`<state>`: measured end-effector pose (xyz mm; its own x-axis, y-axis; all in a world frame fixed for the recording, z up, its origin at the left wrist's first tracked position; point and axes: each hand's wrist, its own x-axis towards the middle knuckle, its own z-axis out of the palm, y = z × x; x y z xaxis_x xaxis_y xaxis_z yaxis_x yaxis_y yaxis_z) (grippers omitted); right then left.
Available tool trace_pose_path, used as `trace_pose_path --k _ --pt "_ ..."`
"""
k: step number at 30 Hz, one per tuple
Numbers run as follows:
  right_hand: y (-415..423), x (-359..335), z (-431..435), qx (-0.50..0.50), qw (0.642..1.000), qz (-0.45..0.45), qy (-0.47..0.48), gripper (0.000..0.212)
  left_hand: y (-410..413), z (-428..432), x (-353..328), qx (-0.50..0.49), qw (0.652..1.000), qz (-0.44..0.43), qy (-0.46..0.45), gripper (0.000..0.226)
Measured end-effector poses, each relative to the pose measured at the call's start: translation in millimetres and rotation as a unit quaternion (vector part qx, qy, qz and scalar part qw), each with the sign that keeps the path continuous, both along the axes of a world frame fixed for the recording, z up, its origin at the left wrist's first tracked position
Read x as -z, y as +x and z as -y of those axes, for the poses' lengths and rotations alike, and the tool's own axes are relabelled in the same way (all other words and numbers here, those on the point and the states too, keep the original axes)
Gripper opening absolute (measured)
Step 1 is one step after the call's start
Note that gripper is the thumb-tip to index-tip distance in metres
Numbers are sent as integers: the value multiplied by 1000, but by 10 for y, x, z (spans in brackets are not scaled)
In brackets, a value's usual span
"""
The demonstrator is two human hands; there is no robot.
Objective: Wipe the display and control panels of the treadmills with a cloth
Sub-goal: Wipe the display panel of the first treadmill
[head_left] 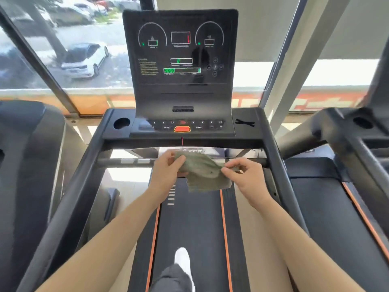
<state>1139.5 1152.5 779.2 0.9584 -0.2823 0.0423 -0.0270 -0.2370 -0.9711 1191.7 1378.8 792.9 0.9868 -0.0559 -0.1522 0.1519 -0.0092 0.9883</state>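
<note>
A grey-green cloth [202, 173] hangs between both hands over the treadmill belt, below the console. My left hand [168, 171] grips its left side with the fingers closed over it. My right hand [244, 175] pinches its right edge between thumb and fingertips. Ahead stands the black display [181, 49], lit with green and white readouts. Below it lies the control panel [185, 125] with a row of buttons and an orange stop button [182, 129]. Both hands are well short of the panel, near the front crossbar [126, 162].
Black handrails [280, 165] run down both sides of the belt [189, 218]. A cup holder [121, 123] sits left of the panel. Other treadmills [336, 131] stand to the right and left. A window with parked cars is behind the display. My white shoe [182, 258] is on the belt.
</note>
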Motion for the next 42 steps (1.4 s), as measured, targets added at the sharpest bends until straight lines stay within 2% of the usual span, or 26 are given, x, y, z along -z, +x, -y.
trace_pose_path --k 3,6,11,17,22,28,33,38,42 --pt "620 -39 153 -16 987 58 -150 19 696 133 42 5 999 34 11 25" --pt "1219 -27 261 -15 968 80 -239 26 1350 277 119 29 996 74 34 37" --pt "2132 -2 421 12 939 46 -341 21 2295 561 142 58 990 103 72 32" --pt "2955 -77 709 56 899 75 -429 23 3115 937 85 75 938 264 213 26" --pt "3562 -90 901 82 877 113 -459 32 3677 1273 74 60 900 338 268 33" --pt "4190 -15 1087 65 877 127 -458 37 4266 1548 79 43 850 392 349 45" --pt "4498 157 1157 22 881 140 -451 43 4543 1619 295 11 822 428 375 42" --pt "4465 349 1062 4 850 154 -503 47 4590 1594 481 -6 752 497 433 41" --pt "4490 457 1030 -24 843 171 -509 48 4685 1513 511 -8 712 524 467 37"
